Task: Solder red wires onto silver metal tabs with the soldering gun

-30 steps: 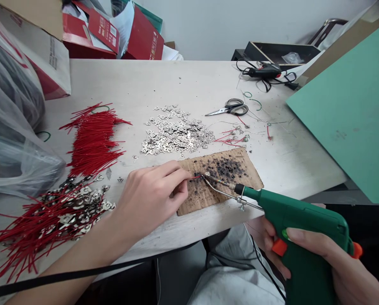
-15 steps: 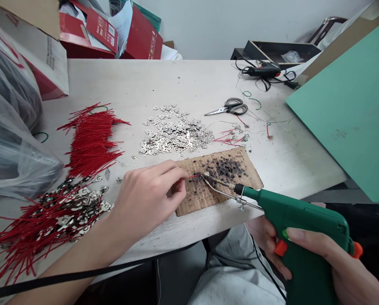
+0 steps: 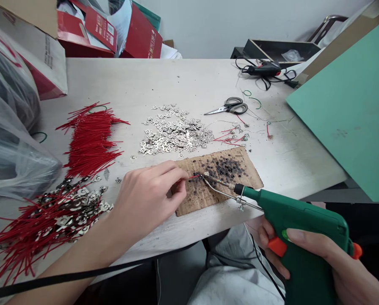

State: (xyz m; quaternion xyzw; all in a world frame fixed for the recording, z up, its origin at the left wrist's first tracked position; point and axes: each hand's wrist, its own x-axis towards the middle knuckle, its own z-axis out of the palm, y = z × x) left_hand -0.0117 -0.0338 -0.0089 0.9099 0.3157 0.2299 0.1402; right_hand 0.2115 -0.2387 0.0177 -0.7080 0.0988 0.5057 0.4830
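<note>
My left hand (image 3: 156, 197) is closed, pinching a short red wire (image 3: 195, 176) over a scorched piece of cardboard (image 3: 192, 203). The wire's far end meets a small metal tab (image 3: 206, 173) on the cardboard. My right hand (image 3: 322, 250) grips a green soldering gun (image 3: 306, 216) with an orange trigger. Its tip and the thin solder feed tube (image 3: 219, 191) come together at the wire's end. Behind the cardboard lies a pile of small metal tabs (image 3: 176, 133). Red wires (image 3: 92, 142) are stacked to the left, and wires with tabs attached (image 3: 56, 220) are heaped nearer me.
Scissors (image 3: 230, 106) lie beyond the cardboard, near loose wire scraps (image 3: 232, 136). A black corded tool (image 3: 265, 69) rests at the back right. A green board (image 3: 344, 110) leans over the right side. Plastic bags (image 3: 14, 127) and red boxes (image 3: 141, 34) crowd the left and back.
Both hands stay nearly in place, with the soldering gun's tip still at the wire's end. The orange trigger shows slightly further out from the handle.
</note>
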